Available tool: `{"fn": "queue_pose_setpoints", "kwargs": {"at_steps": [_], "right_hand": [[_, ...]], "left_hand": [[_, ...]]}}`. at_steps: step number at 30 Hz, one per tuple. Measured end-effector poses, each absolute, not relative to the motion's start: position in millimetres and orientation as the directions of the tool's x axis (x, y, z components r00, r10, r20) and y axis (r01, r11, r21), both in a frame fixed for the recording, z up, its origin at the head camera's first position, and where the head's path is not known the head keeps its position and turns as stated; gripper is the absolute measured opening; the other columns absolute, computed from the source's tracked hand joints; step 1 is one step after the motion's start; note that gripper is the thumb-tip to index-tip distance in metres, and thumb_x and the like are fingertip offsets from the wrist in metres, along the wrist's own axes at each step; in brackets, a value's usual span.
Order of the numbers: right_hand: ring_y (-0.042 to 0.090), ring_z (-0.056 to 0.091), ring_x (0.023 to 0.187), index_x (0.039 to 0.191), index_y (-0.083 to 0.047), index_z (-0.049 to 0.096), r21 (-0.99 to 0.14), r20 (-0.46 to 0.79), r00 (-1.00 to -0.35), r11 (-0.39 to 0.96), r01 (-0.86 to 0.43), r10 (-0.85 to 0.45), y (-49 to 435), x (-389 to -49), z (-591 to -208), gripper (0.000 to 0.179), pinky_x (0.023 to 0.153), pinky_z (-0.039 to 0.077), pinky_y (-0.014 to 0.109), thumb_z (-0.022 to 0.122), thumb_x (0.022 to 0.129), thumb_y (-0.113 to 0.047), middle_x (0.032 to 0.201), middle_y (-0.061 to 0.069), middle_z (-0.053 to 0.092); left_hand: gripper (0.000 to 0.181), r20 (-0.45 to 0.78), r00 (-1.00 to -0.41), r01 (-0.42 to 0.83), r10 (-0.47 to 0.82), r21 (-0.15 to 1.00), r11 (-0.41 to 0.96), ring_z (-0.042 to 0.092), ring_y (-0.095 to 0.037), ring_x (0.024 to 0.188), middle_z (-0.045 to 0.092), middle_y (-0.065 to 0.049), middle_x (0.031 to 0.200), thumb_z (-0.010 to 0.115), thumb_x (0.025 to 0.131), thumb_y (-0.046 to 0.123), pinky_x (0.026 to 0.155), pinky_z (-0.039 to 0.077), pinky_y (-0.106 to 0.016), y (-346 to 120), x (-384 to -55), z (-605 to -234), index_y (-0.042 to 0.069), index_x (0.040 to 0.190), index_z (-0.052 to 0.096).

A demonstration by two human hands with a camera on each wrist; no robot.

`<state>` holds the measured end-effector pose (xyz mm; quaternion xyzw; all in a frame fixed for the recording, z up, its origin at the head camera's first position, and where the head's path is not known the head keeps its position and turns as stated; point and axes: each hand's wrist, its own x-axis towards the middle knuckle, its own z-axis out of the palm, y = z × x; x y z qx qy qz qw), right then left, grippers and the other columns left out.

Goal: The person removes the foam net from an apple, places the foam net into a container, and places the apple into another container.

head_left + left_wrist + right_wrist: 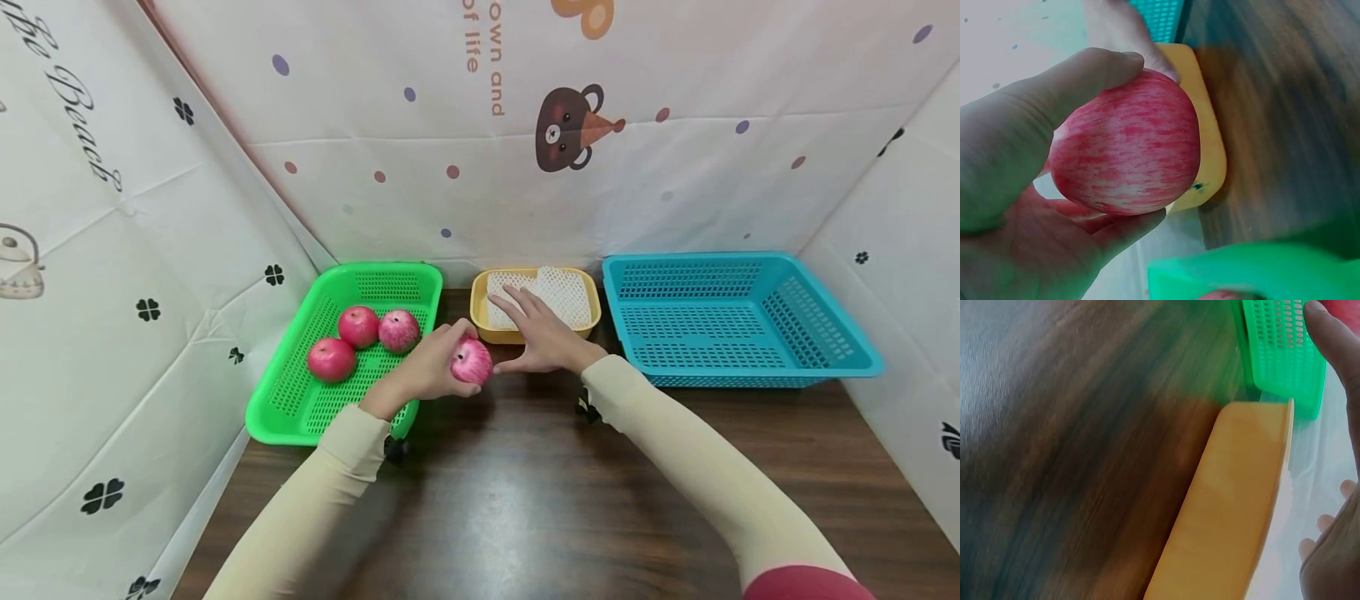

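Observation:
My left hand [427,364] grips a red-striped apple [471,363] above the table, between the green and yellow baskets. Thumb and fingers curl round its sides in the left wrist view, where the apple [1125,147] fills the middle. My right hand [546,340] is spread over the front of the yellow basket [501,337], holding nothing, its thumb tip close to the apple. White foam nets [567,293] lie in that basket, partly hidden by the right fingers. Three more apples rest in the green basket [281,427], one of them a striped apple [399,331].
A blue perforated basket [738,377] stands at the right, behind my right forearm. All three baskets are on a dark wooden table [495,500]. White printed cloth [420,200] encloses the table's back and both sides.

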<state>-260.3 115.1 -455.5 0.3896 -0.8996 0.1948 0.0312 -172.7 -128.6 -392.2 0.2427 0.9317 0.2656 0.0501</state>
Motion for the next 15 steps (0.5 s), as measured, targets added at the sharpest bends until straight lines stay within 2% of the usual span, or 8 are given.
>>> {"fn": "queue_pose_setpoints", "kwargs": {"at_steps": [7,15], "right_hand": [[0.044,0.011,0.154,0.165,-0.025,0.014,-0.353,0.182,-0.682,0.6,-0.718,-0.709,103,-252,-458,0.121,0.121,0.02,0.062,0.076,0.074,-0.074,0.171,0.013,0.009],[0.038,0.012,0.156,0.165,-0.025,0.014,-0.367,0.211,-0.642,0.549,-0.751,-0.737,88,-246,-461,0.12,0.121,0.024,0.058,0.074,0.075,-0.076,0.171,0.01,0.009]], "left_hand": [[0.074,0.03,-0.878,0.421,0.477,0.519,0.743,0.06,-0.025,0.108,0.061,-0.009,0.117,0.094,0.072,0.023,0.085,0.059,-0.04,-141,-174,-379,0.011,0.129,0.048],[0.074,0.036,-0.873,0.437,0.486,0.498,0.749,0.059,-0.026,0.111,0.061,-0.011,0.122,0.091,0.074,0.019,0.088,0.059,-0.044,-158,-178,-367,0.009,0.132,0.046]]}}
